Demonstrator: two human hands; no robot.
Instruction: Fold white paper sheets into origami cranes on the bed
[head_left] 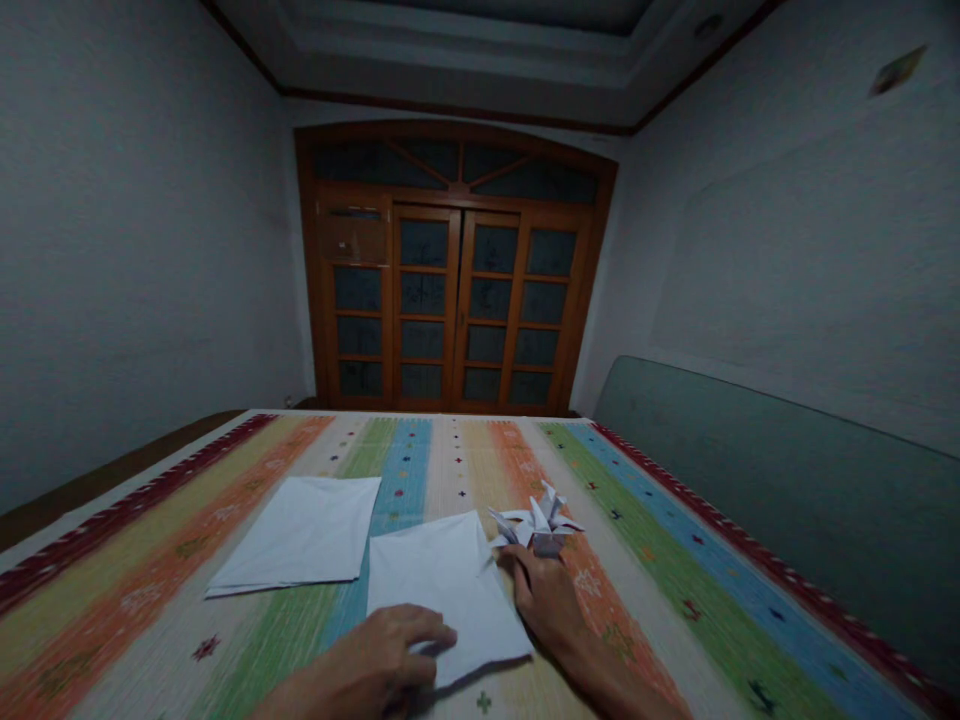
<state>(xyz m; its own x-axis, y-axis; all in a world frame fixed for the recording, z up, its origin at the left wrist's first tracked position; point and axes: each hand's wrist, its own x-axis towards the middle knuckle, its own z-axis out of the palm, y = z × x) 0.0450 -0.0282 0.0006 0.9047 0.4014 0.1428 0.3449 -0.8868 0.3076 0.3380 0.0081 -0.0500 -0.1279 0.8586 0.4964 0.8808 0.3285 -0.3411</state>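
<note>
A square sheet of white paper (439, 570) lies on the striped tablecloth in front of me. My left hand (386, 645) rests at its lower left edge, with thumb and forefinger apart over the paper. At the right edge of the sheet is my right hand (546, 592). Its fingers are bent and drawn together; what lies between them, if anything, is hidden. Just beyond it stands a cluster of pointed folded-paper shapes (540, 522), which look like origami. The right fingertips are close to both the sheet and this cluster; contact cannot be made out.
A small stack of white paper sheets (304, 530) lies to the left. The tablecloth (652, 620) has coloured stripes and covers the table. A pale green backrest or panel (772, 440) runs along the right side. Wooden glazed doors (459, 300) stand beyond the far edge.
</note>
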